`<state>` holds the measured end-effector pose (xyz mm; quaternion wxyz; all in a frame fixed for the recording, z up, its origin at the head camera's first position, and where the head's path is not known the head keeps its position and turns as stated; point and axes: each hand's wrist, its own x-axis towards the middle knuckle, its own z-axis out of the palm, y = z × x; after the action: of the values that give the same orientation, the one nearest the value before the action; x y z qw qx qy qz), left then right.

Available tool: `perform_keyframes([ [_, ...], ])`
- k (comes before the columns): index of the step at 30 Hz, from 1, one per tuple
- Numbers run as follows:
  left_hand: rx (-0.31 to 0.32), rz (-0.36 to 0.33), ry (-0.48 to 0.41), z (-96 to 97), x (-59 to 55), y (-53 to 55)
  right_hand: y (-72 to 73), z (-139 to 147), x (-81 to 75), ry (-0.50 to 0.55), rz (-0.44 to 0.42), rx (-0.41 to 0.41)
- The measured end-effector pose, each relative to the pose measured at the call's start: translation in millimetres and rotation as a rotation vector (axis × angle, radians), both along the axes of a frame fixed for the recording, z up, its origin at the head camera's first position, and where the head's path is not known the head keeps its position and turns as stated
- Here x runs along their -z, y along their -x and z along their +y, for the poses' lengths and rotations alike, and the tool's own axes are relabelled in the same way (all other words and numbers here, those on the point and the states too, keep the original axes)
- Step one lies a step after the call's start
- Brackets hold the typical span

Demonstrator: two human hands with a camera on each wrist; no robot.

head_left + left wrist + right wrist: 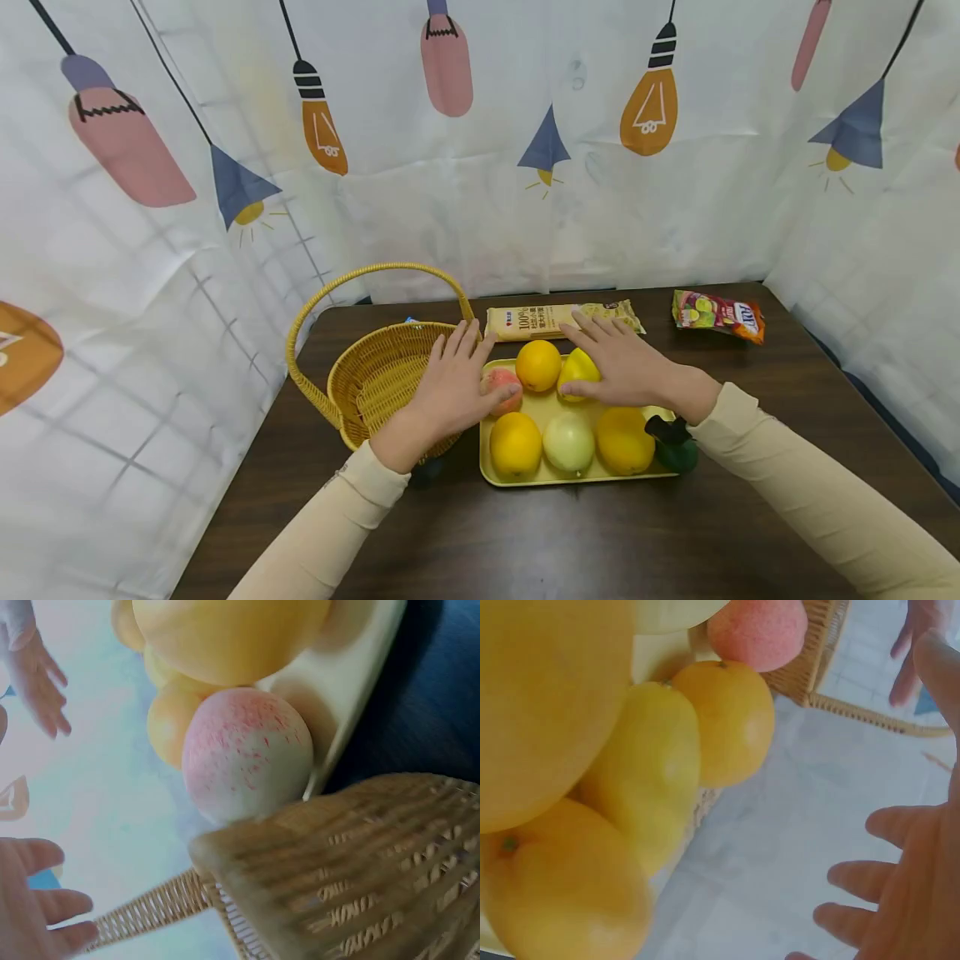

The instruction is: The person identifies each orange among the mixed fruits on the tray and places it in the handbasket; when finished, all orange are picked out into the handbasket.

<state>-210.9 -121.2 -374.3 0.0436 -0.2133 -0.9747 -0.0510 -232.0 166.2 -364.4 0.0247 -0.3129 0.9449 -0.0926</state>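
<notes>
The left hand [450, 383] and right hand [630, 365] are hovering mid-frame, fingers apart, holding nothing; fruit [568, 440] is lying lower centre, the tray [542, 408] probably preventing rolling, beside the basket [390, 383].

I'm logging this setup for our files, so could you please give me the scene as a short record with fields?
Basket: woven, handle raised
Tray: pale yellow, right of the basket
Fruit: peach, yellow pear-shaped fruit, pale green fruit, orange-coloured round fruits
Left hand: fingers spread, holding nothing, near basket and peach
Right hand: fingers extended, holding nothing, above the tray
Behind tray: long pale yellow packet
Back right: colourful packet
Unclear: dark green item, partly hidden
Surface: dark table
</notes>
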Motion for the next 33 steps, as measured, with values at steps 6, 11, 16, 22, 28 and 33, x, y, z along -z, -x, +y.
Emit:
perform_keyframes([
  [6,0.008,0.114,-0.157,-19.4,-3.1,-7.4,1.0,17.7,6.6,0.094,0.0,0.03],
  [11,-0.001,0.253,-0.321,-38.3,-6.6,-14.2,3.8,36.5,13.2,0.134,-0.028,0.081],
  [16,-0.009,0.513,-0.533,-60.0,-5.1,-23.3,9.5,55.8,21.1,0.178,-0.097,0.153],
  [22,-0.032,0.89,-0.838,-86.5,2.7,-35.2,17.5,77.2,36.5,0.251,-0.175,0.137],
  [28,-0.16,1.21,-1.055,-105.4,12.2,-46.9,20.7,89.3,50.1,0.281,-0.217,0.097],
  [33,-0.295,1.259,-1.108,-117.0,24.6,-51.5,23.5,94.4,59.8,0.303,-0.231,0.088],
])
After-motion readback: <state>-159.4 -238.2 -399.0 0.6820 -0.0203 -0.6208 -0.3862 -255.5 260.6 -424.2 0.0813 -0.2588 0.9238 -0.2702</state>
